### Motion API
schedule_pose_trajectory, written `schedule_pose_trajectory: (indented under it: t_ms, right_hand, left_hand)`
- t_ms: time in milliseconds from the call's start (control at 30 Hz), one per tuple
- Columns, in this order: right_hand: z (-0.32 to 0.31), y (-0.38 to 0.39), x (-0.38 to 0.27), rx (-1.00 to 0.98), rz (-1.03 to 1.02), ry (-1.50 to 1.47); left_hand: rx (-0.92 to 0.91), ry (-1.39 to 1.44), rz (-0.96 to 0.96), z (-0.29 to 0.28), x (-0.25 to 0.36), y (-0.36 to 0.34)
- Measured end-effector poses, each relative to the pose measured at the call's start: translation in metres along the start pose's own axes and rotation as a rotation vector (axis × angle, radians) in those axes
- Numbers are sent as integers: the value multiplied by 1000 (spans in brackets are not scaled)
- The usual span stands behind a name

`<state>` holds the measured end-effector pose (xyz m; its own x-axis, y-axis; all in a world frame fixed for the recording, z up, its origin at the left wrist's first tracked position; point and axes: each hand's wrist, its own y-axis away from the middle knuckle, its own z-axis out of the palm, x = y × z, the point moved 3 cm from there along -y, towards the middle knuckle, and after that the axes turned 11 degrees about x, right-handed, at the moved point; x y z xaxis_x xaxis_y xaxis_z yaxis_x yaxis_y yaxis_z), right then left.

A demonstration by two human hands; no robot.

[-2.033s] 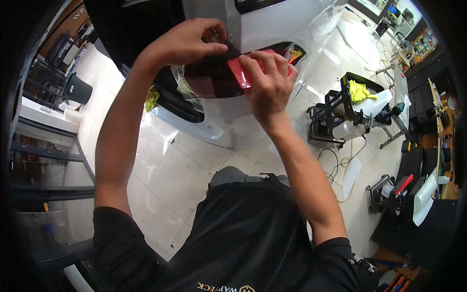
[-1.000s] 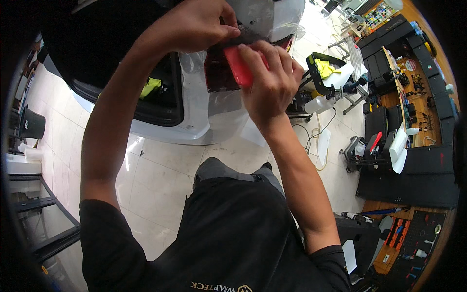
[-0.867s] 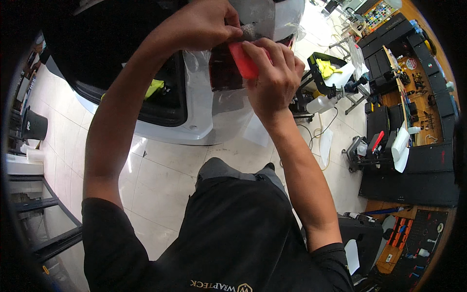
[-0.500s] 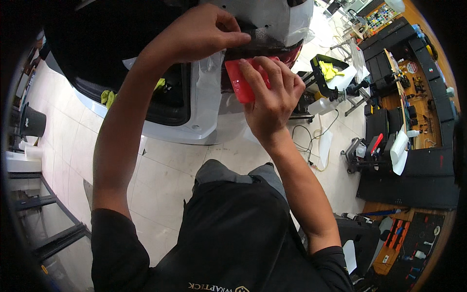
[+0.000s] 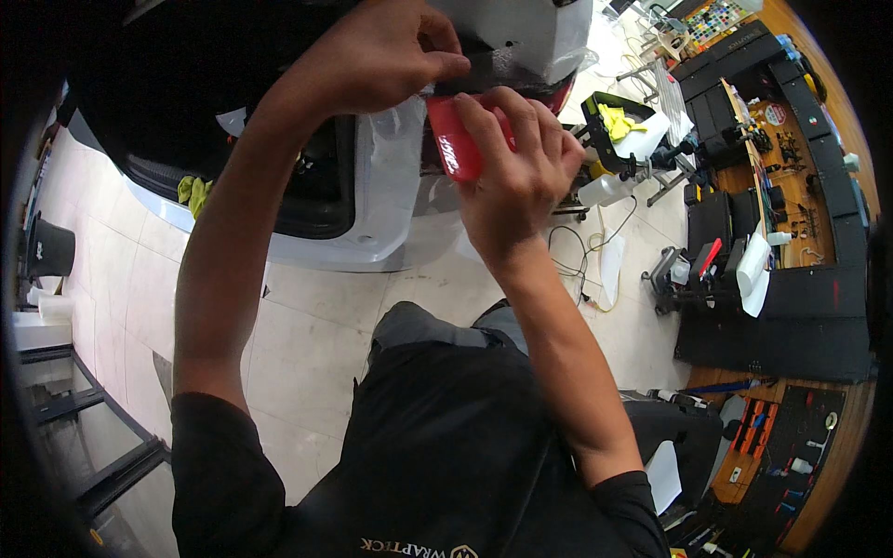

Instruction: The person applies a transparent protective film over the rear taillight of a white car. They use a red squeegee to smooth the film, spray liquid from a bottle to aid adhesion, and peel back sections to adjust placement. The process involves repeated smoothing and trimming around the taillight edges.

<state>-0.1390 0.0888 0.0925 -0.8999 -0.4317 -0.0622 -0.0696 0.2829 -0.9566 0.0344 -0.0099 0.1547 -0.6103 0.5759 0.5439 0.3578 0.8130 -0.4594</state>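
Head view. Right hand (image 5: 521, 158): gripping a flat, glossy red plastic card (image 5: 446, 139), fingers spread over its face; the card is lying over the dark red tail-light (image 5: 564, 91) of a white car body (image 5: 383, 191). Left hand (image 5: 386, 58): hovering just above the card, thumb and forefinger curling toward each other; whether they are holding anything, cannot tell.

Obstructions: the right hand is covering part of card and tail-light; the left forearm is crossing before the car's black-lined opening (image 5: 326, 200).

Surroundings: a yellow-green cloth (image 5: 194, 193) is lying at the opening's edge, left of the forearm; a second yellow-green cloth (image 5: 616, 122) is resting in a black tray, with a white spray bottle (image 5: 606, 190) standing out below. A black bucket (image 5: 54, 247) is standing at far left on pale floor tiles (image 5: 312, 307).

Markings: the card is bearing white print; the black short-sleeved shirt (image 5: 423, 418) is showing pale lettering beside a gold emblem.
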Motion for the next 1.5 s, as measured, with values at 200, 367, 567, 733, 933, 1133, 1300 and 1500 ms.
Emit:
schedule_pose_trajectory:
  t_ms: [200,367,567,733,933,1133,1300,1500]
  right_hand:
    - [17,-13,-6,95,28,25]
    - [-25,9,-4,87,71,-93]
    - [-20,12,4,-50,31,-15]
    - [2,0,6,8,0,2]
    - [-9,5,11,22,-20,-8]
    - [-13,-21,22,12,1,-84]
    - [-31,-9,15,-99,-25,-47]
    - [-6,-14,20,-61,-130,-9]
  left_hand:
    - [-12,1,17,0,-17,-6]
    - [-30,-44,-33,-5,-2,-4]
    - [-37,2,-77,-6,-2,-2]
    - [-6,82,-60,-2,-12,1]
    - [-23,5,-40,-5,-9,-2]
    - [-73,14,-46,-3,-11,-5]
    - [-26,-13,-64,-1,-11,2]
    - [-61,188,-250,-6,6,-6]
